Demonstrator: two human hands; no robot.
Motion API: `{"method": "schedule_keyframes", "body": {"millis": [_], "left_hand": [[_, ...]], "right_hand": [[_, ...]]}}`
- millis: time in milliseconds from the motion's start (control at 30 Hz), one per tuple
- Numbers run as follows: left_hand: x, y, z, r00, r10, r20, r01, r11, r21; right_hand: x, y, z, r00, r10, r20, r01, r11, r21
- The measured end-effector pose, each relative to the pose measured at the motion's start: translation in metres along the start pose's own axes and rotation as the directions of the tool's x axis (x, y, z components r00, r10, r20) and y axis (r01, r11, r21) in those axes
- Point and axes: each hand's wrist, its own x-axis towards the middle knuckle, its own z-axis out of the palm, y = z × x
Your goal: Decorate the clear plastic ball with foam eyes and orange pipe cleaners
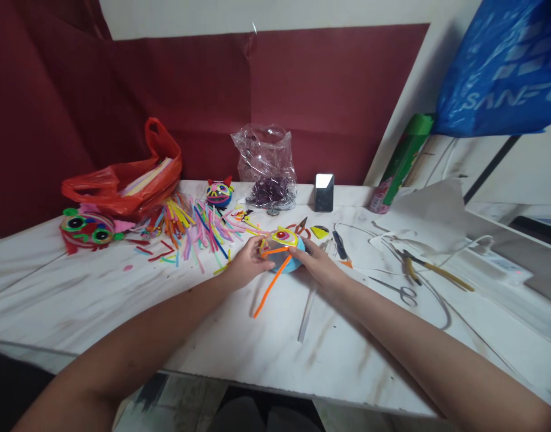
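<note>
A light-blue round craft piece point(288, 259) with a yellow and red eye shape on top rests on the white table point(122, 312). My left hand point(246, 263) grips its left side and pinches an orange pipe cleaner point(270, 287) that trails toward me across the table. On its right side, my right hand point(316, 261) holds the piece. Both forearms reach in from the near edge.
Several loose coloured pipe cleaners point(198, 231) lie beside a red plastic bag point(126, 180). Two finished craft faces point(87, 229) point(219, 193) sit left and behind. A clear bag point(268, 168), phone point(324, 192), green tube point(399, 165), scissors point(399, 289), pliers point(430, 269) and glue stick point(307, 312) are around.
</note>
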Motion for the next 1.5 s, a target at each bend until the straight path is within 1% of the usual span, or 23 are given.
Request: {"method": "schedule_keyframes", "body": {"millis": [100,167,333,533,700,833,933,1067,1133,1267,1367,1500], "left_hand": [[-0.002,0.001,-0.002,0.999,0.031,0.018,-0.030,0.999,-0.043],[-0.003,0.004,-0.005,1.000,0.027,0.014,-0.026,0.997,-0.069],[-0.003,0.008,-0.010,1.000,0.013,0.006,-0.013,1.000,-0.028],[-0.007,0.010,-0.004,1.000,0.011,0.000,-0.011,0.999,-0.031],[-0.011,0.013,0.001,1.000,-0.012,-0.023,0.012,1.000,-0.021],[-0.012,0.011,0.002,0.998,0.002,-0.066,0.003,0.998,0.070],[-0.013,0.008,0.002,0.994,0.020,-0.103,-0.004,0.989,0.146],[-0.013,0.010,0.004,0.989,0.020,-0.144,0.008,0.982,0.187],[-0.013,0.013,0.004,0.992,0.012,-0.125,0.005,0.990,0.142],[-0.012,0.017,0.003,0.999,0.035,-0.019,-0.035,0.999,0.017],[-0.013,0.017,0.004,0.998,0.058,0.011,-0.058,0.997,0.047],[-0.016,0.017,0.009,0.998,0.061,-0.026,-0.057,0.990,0.130]], "right_hand": [[-0.006,-0.009,0.004,0.993,0.076,0.089,-0.085,0.992,0.096],[-0.009,-0.011,0.006,0.987,0.097,0.128,-0.116,0.981,0.154],[-0.010,-0.010,0.007,0.982,0.118,0.146,-0.146,0.969,0.198],[-0.011,-0.012,0.008,0.977,0.143,0.159,-0.171,0.968,0.185],[-0.011,-0.009,0.009,0.987,0.106,0.123,-0.123,0.982,0.144],[-0.011,-0.005,0.010,0.994,0.077,0.079,-0.084,0.993,0.081],[-0.011,-0.005,0.011,0.995,0.082,0.049,-0.084,0.995,0.045],[-0.011,-0.005,0.011,0.994,0.086,0.061,-0.089,0.995,0.044],[-0.011,-0.005,0.011,0.994,0.083,0.067,-0.087,0.995,0.056],[-0.011,-0.004,0.010,0.996,0.072,0.059,-0.077,0.993,0.091],[-0.011,-0.002,0.010,0.997,0.048,0.055,-0.052,0.995,0.084],[-0.012,-0.001,0.011,0.997,0.045,0.062,-0.050,0.995,0.086]]}}
